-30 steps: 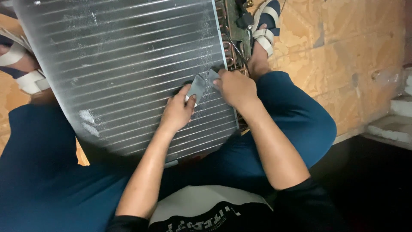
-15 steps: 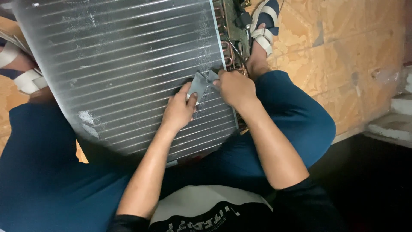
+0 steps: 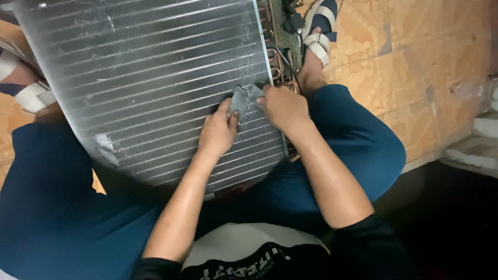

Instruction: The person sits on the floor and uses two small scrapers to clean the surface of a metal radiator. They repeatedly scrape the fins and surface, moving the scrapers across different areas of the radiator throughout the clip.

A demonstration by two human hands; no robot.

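A large finned metal coil panel [image 3: 145, 78] rests tilted across my lap between my knees. A small grey folded piece [image 3: 241, 98], thin like sandpaper or sheet, lies against the fins near the panel's right edge. My left hand [image 3: 218, 132] pinches its lower left side with thumb and fingers. My right hand [image 3: 282, 106] grips its right side, knuckles up, next to the copper tube bends [image 3: 275, 59] at the panel's end.
My legs in blue trousers [image 3: 358, 150] flank the panel. A sandalled foot [image 3: 319, 31] rests on the brown plywood floor [image 3: 415, 78] at upper right, the other sandal [image 3: 26, 96] at left. Pale concrete steps [image 3: 477, 145] sit at the far right.
Both hands stay on the grey piece at the same spot; only a slight shift of the fingers and of the view.
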